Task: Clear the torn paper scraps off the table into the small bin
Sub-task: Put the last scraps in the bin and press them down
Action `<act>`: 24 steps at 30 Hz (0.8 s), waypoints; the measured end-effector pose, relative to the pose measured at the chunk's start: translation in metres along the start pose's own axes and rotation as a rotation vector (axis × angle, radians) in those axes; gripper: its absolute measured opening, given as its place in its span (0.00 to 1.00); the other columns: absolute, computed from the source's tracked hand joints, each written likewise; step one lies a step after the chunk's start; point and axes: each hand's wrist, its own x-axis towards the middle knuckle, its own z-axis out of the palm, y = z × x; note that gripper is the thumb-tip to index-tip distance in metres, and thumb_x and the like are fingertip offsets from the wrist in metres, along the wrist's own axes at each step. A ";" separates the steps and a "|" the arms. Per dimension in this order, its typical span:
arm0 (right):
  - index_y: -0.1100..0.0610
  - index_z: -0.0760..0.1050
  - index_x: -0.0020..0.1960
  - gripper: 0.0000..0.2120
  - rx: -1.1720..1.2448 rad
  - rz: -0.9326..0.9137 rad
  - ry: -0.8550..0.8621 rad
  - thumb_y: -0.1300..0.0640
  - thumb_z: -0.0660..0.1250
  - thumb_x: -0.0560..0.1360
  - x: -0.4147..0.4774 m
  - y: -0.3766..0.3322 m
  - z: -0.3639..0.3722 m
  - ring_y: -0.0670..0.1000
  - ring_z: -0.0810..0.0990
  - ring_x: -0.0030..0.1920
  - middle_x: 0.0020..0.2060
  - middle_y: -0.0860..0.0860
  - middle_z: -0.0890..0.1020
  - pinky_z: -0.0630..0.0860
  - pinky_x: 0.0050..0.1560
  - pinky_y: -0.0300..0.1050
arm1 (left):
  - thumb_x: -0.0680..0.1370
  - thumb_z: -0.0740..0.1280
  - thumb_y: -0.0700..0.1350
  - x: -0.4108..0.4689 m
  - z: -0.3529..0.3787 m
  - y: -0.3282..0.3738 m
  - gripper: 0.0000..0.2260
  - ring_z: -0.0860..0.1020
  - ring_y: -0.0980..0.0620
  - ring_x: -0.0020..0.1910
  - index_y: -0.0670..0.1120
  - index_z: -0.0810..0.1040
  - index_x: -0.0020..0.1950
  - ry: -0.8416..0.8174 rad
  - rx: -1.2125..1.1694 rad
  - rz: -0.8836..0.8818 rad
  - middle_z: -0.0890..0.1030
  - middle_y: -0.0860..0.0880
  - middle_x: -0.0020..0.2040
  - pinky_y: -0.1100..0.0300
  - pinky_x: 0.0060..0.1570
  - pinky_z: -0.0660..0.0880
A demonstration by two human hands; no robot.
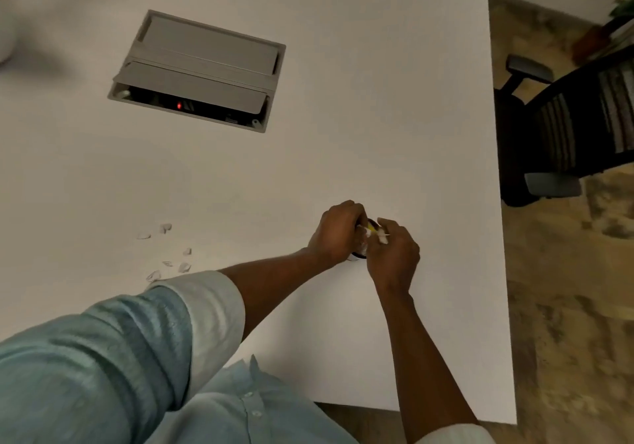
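Both hands meet over the small bin (372, 223), which is almost hidden between them; only a dark rim with a yellow patch shows. My left hand (338, 232) curls around the bin's left side. My right hand (394, 254) pinches white paper scraps (377, 235) right above the opening. Several torn scraps (168, 258) lie loose on the white table (377, 117), well to the left of the bin, near my left sleeve.
A grey cable hatch (199, 69) with a red light is set into the table at the back left. The table's right edge runs close to the bin; beyond it stand a black office chair (555, 127) and patterned floor.
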 end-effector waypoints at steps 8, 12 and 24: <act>0.57 0.81 0.56 0.14 0.002 -0.057 0.028 0.65 0.60 0.76 -0.005 0.009 -0.005 0.57 0.84 0.48 0.49 0.54 0.86 0.72 0.47 0.41 | 0.78 0.63 0.34 -0.006 -0.010 -0.009 0.10 0.81 0.51 0.44 0.45 0.81 0.52 0.065 -0.026 -0.038 0.85 0.50 0.47 0.53 0.46 0.79; 0.58 0.80 0.59 0.14 0.029 -0.207 0.001 0.68 0.61 0.78 -0.020 0.020 -0.009 0.55 0.84 0.53 0.54 0.52 0.85 0.78 0.50 0.43 | 0.82 0.66 0.42 -0.030 -0.020 -0.024 0.05 0.80 0.54 0.42 0.47 0.80 0.56 0.166 -0.004 -0.070 0.83 0.53 0.51 0.51 0.47 0.79; 0.52 0.56 0.81 0.29 -0.420 -0.493 -0.320 0.44 0.57 0.83 -0.035 0.047 0.012 0.51 0.57 0.81 0.80 0.51 0.61 0.54 0.79 0.59 | 0.80 0.66 0.61 -0.147 -0.008 -0.126 0.43 0.38 0.41 0.84 0.39 0.50 0.83 -0.340 0.659 -0.192 0.39 0.39 0.84 0.47 0.82 0.53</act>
